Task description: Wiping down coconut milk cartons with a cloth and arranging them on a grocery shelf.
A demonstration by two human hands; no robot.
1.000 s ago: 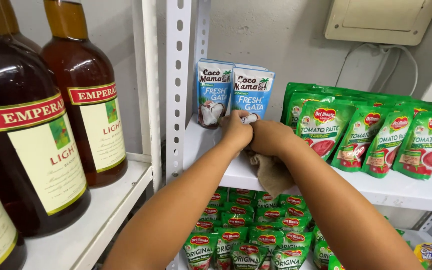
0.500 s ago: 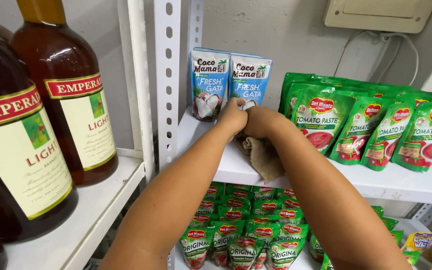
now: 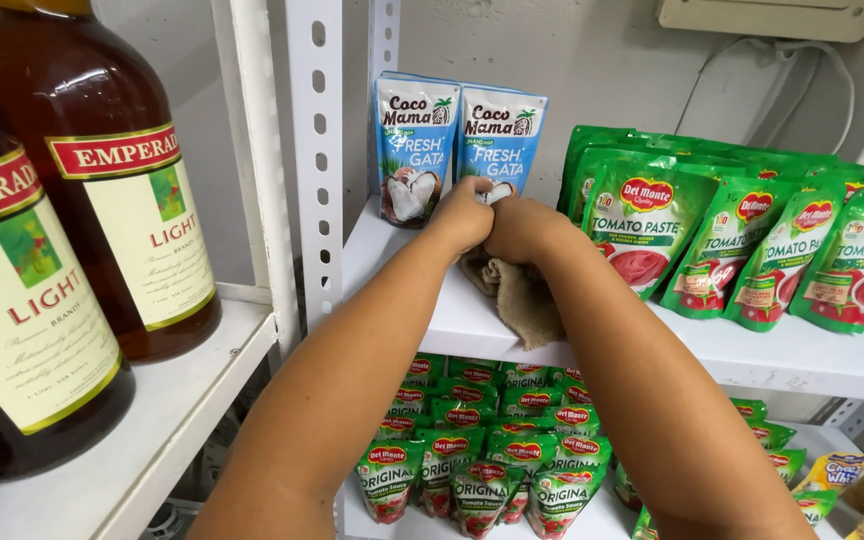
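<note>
Hands (image 3: 497,220) closed tight on brown cloth (image 3: 520,293), white shelf (image 3: 752,350).

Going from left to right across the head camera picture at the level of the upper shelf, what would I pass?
Brown glass bottles → white slotted shelf post → two blue cartons → left hand and right hand together on a brown cloth → green pouches.

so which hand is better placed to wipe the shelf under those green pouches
Right, probably: the right hand lies nearer the green pouches with the brown cloth under it; the left hand sits by the blue cartons.
</note>
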